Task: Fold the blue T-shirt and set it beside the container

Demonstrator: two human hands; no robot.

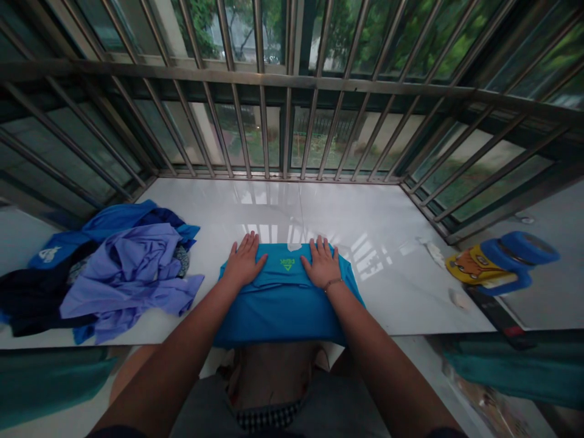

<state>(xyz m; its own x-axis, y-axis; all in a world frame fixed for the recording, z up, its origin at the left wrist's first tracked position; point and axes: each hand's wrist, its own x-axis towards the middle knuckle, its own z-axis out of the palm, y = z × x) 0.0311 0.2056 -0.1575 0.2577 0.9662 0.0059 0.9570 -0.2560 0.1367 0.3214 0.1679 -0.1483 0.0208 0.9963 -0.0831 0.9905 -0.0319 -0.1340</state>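
Observation:
A blue T-shirt [283, 313] with a small green logo lies on the white windowsill, partly folded, its near part reaching the front edge. My left hand [246, 260] rests flat on its far left part, fingers stretched forward. On the far right part lies my right hand [323, 263], palm down with fingers apart and a thin band at the wrist. The green logo shows between the two hands. Neither hand grips the cloth. To the left of my left arm is a heap of crumpled clothes, with a lilac garment [132, 274] on top.
The white sill [274, 201] ends at metal window bars [262, 128]. Blue and black garments [27, 298] belong to the left heap. At right stands a yellow and blue bottle [483, 261] beside a dark flat object [495, 316]. Green curtains [515, 371] hang below the front edge.

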